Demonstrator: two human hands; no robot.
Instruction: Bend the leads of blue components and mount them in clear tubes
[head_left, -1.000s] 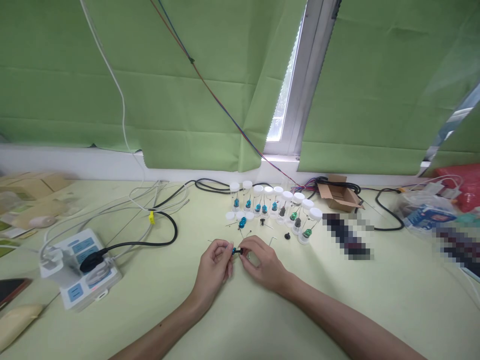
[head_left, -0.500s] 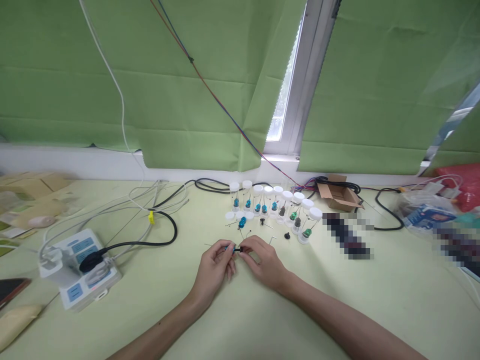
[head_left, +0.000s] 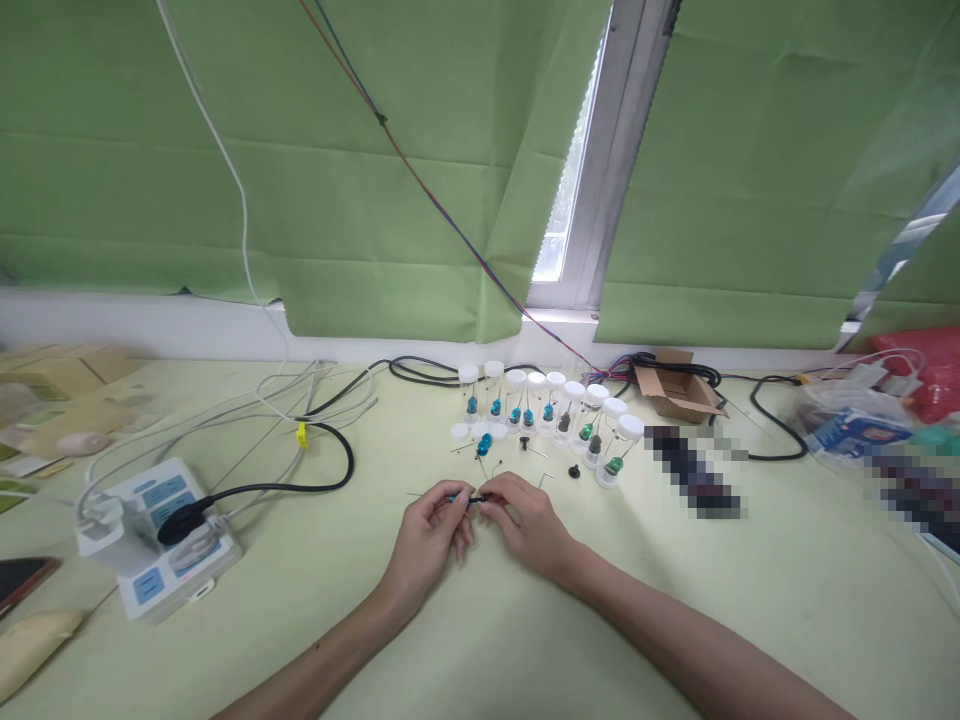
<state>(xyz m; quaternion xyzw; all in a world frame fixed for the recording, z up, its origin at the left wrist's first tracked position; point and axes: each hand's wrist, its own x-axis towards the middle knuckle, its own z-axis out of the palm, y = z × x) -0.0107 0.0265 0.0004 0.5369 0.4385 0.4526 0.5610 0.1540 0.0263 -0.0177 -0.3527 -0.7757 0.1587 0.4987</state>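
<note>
Both hands (head_left: 426,540) (head_left: 531,525) pinch one part (head_left: 475,499) between fingers (head_left: 455,512), long axis crosswise, black end rightward.

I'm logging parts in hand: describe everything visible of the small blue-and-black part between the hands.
Small and largely covered, the blue-and-black part lies sideways. The left hand pinches its blue section; its slim black section runs to the right hand, which touches its end. A thin rod shows beyond the left hand; whether it belongs is unclear. The material can't be told.

Blue-and-black small part (head_left: 477,499), white-capped clear vials (head_left: 549,408), pale green tabletop (head_left: 315,560), plain green blinds (head_left: 487,110), brown box (head_left: 684,402).
</note>
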